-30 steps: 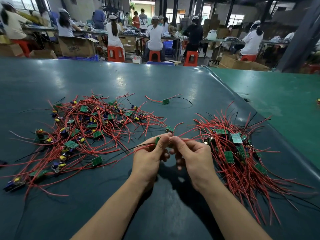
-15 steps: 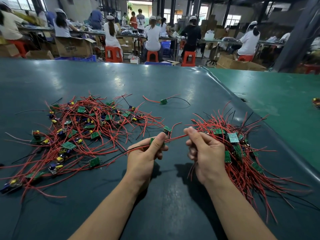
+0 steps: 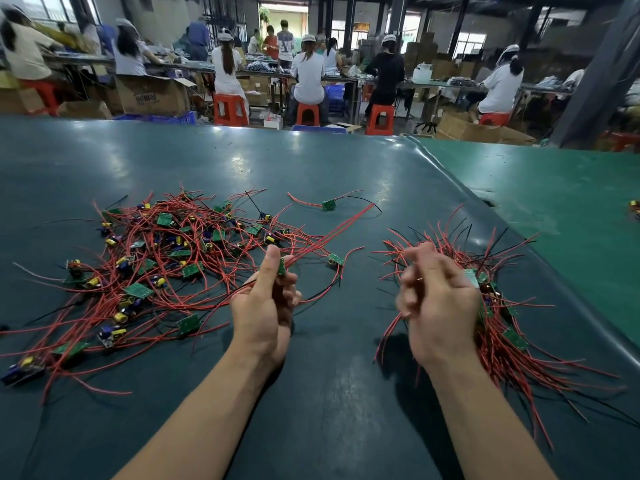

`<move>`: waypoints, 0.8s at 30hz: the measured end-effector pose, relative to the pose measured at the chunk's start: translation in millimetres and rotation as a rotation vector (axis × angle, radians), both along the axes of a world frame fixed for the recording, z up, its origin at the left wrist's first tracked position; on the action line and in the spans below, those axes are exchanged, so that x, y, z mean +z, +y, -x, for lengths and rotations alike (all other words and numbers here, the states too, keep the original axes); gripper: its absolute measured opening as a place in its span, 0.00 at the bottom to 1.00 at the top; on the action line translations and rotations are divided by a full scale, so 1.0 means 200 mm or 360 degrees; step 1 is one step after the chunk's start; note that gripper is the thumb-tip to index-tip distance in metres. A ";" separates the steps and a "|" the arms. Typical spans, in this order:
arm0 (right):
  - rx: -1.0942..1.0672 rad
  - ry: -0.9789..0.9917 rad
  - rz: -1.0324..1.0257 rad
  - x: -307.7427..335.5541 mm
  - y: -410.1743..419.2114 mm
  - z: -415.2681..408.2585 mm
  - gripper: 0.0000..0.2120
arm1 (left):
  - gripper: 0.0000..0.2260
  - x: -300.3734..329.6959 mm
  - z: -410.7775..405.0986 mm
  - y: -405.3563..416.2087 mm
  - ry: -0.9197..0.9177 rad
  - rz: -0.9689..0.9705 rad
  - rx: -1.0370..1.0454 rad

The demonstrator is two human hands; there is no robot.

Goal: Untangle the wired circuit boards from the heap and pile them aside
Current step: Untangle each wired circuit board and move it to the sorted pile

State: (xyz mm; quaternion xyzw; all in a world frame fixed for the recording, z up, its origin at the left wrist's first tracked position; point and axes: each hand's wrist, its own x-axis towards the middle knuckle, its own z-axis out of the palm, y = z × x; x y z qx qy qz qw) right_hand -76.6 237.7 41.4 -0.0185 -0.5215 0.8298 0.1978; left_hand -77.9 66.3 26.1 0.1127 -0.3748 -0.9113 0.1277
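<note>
Work surface: dark teal table mat (image 3: 346, 410), adjoined by a brighter green mat (image 3: 571, 209) to the right of the right hand.

Heap: tangled circuit boards with red and black wires (image 3: 166, 258), spread left of the left hand; its nearest wires reach the fingers.

Sorted pile: wired boards (image 3: 502, 323) lying just beyond and right of the right hand, partly hidden by it.

Loose items: single wired board (image 3: 329, 204) far ahead, between the hands; another small board (image 3: 336, 259) just right of the left hand's fingertips.

Background: seated workers on orange stools (image 3: 230, 109), cardboard boxes (image 3: 152, 95).

Left hand (image 3: 266, 303): fingers curled, thumb upright, pinching a small green board (image 3: 282, 266); its red wires (image 3: 339, 226) run up and right, clear of the mat.

Right hand (image 3: 436, 306): motion-blurred, fingers loosely curled; whether it holds any wire cannot be told.
</note>
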 end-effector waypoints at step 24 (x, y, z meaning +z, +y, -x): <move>-0.0304 -0.0213 0.0248 -0.03 -0.08 -0.01 0.18 | 0.14 -0.09 -0.08 0.03 0.0367 0.1729 -0.0067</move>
